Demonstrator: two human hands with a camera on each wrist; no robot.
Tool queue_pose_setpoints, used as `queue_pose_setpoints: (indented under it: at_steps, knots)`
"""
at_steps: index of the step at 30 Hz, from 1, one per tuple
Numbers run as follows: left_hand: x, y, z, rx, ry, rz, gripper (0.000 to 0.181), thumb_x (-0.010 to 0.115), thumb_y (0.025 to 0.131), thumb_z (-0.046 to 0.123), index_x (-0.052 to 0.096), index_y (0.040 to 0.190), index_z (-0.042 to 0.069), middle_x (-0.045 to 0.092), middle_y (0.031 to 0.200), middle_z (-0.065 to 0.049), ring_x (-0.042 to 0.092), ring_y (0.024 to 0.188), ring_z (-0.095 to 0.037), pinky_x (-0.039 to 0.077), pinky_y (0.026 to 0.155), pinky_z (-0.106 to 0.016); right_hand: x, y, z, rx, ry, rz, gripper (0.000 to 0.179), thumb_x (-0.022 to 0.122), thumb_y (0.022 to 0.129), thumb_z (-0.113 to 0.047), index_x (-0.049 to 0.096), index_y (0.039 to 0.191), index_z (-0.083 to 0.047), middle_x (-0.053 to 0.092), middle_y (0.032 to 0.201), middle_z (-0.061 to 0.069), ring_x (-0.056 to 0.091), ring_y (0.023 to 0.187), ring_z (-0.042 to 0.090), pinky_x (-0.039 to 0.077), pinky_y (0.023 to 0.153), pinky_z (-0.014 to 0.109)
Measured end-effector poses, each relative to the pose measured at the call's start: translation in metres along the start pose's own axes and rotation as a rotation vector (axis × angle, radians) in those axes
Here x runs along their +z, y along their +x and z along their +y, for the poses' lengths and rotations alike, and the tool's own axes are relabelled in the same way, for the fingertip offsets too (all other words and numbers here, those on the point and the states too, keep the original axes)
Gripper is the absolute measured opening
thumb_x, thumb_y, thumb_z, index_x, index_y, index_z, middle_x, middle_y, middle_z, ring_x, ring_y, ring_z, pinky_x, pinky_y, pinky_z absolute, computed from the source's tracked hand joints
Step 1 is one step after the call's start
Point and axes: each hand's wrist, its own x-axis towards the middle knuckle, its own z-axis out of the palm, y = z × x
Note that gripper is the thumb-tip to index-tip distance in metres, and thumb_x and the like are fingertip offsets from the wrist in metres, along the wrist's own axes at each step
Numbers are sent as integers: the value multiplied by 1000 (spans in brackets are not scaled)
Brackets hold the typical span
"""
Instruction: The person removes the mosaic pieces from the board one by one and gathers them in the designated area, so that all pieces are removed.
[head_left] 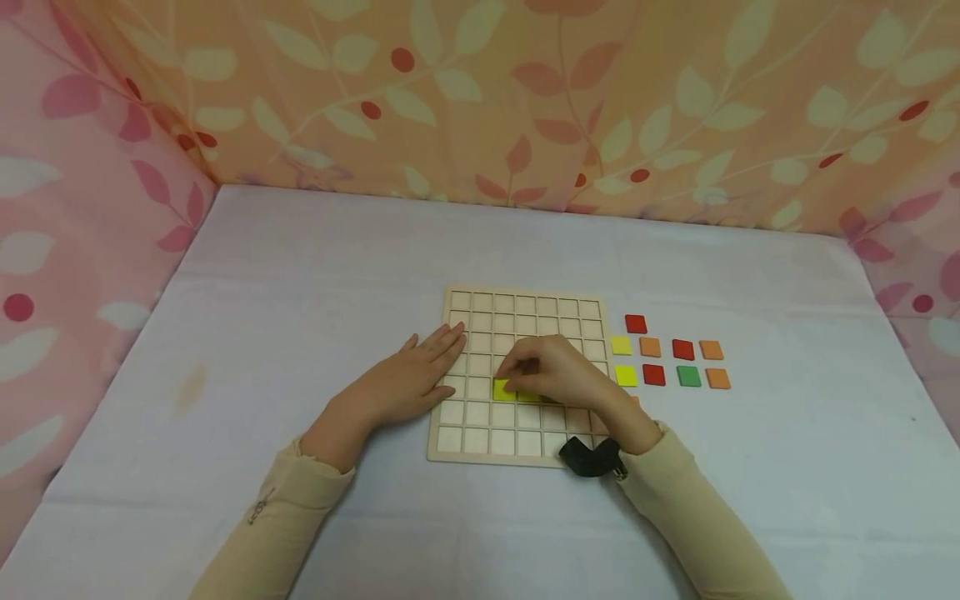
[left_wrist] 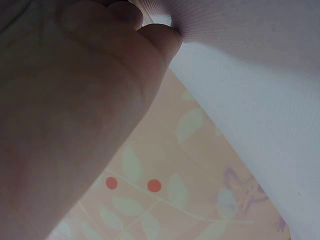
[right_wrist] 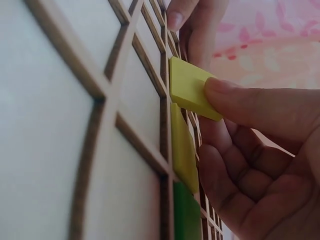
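Observation:
A wooden grid board (head_left: 458, 439) lies on the table, divided into square cells. My right hand (head_left: 558, 371) is over its middle, pinching a yellow square tile (right_wrist: 187, 85) between thumb and fingers. That tile is tilted, with one edge down at a cell in the right wrist view. Beside it another yellow tile (right_wrist: 183, 147) sits in the grid, followed by a green tile (right_wrist: 187, 210), which the right hand hides from the head view. My left hand (head_left: 401, 383) lies flat with straight fingers along the board's left edge; mostly its underside shows in the left wrist view.
Right of the board lie loose square tiles in rough rows: red tiles (head_left: 635, 323), yellow tiles (head_left: 621, 345), orange tiles (head_left: 711, 350) and a green tile (head_left: 688, 377). A black band (head_left: 588, 458) at the right wrist overhangs the board's near edge. Patterned cloth (head_left: 480, 108) stands behind the table.

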Motion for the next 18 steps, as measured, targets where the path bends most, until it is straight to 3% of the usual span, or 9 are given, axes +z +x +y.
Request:
queue_pose_setpoints:
  at_steps: [18]
  knots:
    - [-2, -1, 2, 10, -6, -1, 68, 52, 98, 25, 16, 150, 0, 5, 158, -10, 4, 144, -25, 11, 113, -52, -8, -14, 0, 58, 104, 62, 10, 73, 81, -3, 74, 90, -7, 68, 87, -1, 60, 76, 14, 51, 69, 25]
